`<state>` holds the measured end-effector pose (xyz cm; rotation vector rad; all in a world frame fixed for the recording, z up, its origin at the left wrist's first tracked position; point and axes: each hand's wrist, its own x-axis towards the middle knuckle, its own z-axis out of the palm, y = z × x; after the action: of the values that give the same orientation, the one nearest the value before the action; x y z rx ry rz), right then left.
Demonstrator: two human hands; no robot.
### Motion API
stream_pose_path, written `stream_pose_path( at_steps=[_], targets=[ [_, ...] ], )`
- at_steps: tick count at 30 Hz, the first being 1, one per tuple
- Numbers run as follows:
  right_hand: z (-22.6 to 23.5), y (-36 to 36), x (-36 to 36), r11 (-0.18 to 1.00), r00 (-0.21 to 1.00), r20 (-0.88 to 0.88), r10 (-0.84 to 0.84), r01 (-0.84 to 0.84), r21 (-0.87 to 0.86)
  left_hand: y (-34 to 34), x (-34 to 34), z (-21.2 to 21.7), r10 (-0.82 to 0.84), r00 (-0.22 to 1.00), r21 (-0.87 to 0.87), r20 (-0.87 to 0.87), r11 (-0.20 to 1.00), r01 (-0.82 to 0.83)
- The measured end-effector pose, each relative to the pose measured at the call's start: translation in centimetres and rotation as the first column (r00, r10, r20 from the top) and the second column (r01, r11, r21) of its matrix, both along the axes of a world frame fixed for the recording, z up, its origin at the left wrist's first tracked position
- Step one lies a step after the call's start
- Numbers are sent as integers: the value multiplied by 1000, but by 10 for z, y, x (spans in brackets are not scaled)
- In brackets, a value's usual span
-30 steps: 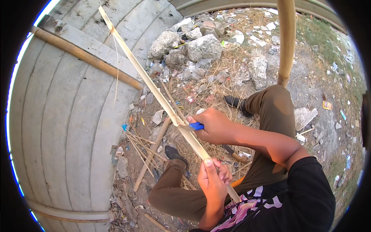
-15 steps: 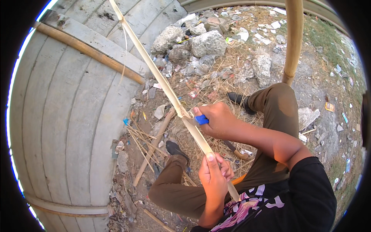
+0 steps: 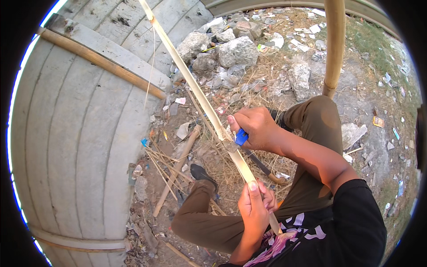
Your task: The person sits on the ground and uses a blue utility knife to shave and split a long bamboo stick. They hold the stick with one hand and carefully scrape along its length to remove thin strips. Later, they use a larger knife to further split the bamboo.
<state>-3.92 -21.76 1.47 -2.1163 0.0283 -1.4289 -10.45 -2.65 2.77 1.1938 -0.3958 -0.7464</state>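
A long split bamboo strip (image 3: 194, 85) runs from the upper left down to my shirt, its pale hollow side facing up. My left hand (image 3: 256, 202) is closed around its lower part, thumb lying on top. Farther up, my right hand (image 3: 258, 129) grips a blue-handled knife (image 3: 241, 137). Its blade rests against the strip at a rough, frayed node, and is partly hidden by the strip and curled fibres. From the strip's upper part a thin sliver (image 3: 151, 66) hangs loose.
Left stands a grey slatted wall (image 3: 66, 133) with a bamboo bar (image 3: 102, 62). Thin sticks (image 3: 162, 162) and a thicker pole (image 3: 178, 171) lie near my foot. A dark tool with a curved wooden handle (image 3: 278, 179) lies below. Beyond are rocks (image 3: 238, 51) and an upright bamboo pole (image 3: 334, 49).
The bamboo strip and my left hand have shifted to the right. My right hand with the knife has also moved slightly right, the blade still at the node.
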Motion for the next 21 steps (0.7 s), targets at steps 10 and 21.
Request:
stream_pose_path(
  at_steps=[10,21],
  targets=[
    [17,-7,-7,82,251,46,967,-479,874,10,10,9,26,999,-88,-39,996,-30],
    [-2,18,12,591,743,-155,651,-367,719,19,67,-29,-29,994,148,103,989,13]
  ],
)
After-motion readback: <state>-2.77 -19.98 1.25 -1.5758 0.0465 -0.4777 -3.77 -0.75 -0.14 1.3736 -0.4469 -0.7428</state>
